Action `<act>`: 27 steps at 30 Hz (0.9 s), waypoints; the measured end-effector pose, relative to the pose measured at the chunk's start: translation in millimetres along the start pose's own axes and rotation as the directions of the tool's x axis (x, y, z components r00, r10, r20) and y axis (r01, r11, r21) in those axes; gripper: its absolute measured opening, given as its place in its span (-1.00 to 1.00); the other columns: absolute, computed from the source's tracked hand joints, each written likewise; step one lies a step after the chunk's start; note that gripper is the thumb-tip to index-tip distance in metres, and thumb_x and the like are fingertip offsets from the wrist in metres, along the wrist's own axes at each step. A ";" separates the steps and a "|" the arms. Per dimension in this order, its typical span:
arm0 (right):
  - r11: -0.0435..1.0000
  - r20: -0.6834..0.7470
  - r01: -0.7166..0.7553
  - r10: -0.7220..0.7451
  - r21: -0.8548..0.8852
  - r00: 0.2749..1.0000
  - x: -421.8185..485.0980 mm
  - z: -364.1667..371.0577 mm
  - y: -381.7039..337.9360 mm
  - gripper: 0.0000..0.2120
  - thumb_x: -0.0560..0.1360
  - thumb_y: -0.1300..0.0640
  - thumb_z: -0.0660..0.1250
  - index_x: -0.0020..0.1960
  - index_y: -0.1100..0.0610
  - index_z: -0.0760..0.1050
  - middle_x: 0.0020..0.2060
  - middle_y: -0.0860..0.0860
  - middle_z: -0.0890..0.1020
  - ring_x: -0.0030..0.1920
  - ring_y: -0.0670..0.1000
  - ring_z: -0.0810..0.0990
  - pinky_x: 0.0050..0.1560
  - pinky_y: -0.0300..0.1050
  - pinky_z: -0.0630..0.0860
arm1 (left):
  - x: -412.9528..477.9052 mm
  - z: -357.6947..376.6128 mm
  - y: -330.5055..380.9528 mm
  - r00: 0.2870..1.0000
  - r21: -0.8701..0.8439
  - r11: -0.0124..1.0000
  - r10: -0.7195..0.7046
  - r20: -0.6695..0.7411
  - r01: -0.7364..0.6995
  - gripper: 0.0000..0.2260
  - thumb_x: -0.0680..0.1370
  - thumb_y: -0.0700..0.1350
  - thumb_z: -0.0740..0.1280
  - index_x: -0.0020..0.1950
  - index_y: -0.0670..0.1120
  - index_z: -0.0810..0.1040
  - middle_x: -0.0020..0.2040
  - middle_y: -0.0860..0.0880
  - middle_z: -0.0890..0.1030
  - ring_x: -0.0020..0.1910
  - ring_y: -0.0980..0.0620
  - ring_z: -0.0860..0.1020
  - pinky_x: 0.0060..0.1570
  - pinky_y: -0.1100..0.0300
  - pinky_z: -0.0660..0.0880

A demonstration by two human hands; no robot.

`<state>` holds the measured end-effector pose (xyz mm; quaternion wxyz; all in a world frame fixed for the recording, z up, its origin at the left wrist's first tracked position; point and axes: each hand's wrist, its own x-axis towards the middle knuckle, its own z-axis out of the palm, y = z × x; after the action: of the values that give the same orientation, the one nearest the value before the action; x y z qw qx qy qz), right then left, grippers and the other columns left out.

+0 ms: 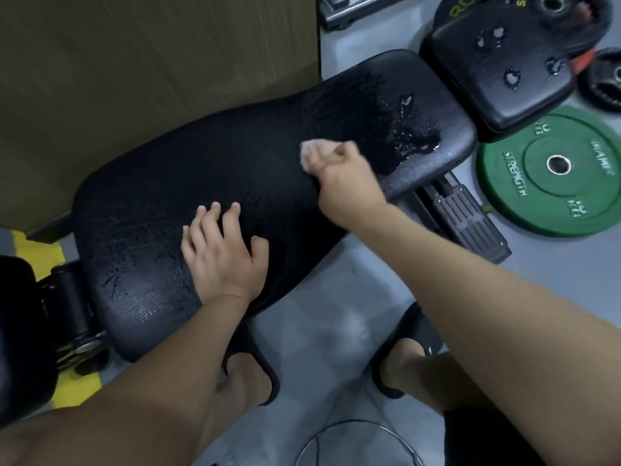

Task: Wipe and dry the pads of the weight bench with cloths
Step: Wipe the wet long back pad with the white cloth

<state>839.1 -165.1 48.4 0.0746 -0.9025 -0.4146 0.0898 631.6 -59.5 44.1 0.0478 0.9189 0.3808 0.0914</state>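
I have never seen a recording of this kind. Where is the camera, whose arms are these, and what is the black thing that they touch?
There is only one picture. It comes from a camera worn on a person's head, looking down, so the two bare arms are that person's own. No machine is here.

The black thing is the long pad of a weight bench. Its surface looks wet, with a puddle near its far right end.

The left hand rests flat on the pad with straight fingers and holds nothing. The right hand grips a bunched white cloth against the pad.

A smaller pad beyond carries water drops. A green weight plate lies on the floor.
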 end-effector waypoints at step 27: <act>0.946 -0.304 0.040 0.062 0.321 0.951 -118.5 35.6 20.6 -0.41 0.52 0.23 0.01 0.53 0.09 0.39 0.48 -0.02 0.45 0.09 0.14 0.33 0.15 0.12 0.54 | 16.2 15.6 101.8 0.981 -0.108 0.978 0.185 0.061 -0.178 -0.60 0.58 -0.02 0.18 0.42 -0.01 0.41 0.50 -0.03 0.37 0.57 -0.05 0.23 0.58 -0.18 0.07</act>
<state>770.4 -266.5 21.4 0.2851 -0.8831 -0.3722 0.0139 716.4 -120.1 47.0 0.0998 0.9488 0.2881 0.0821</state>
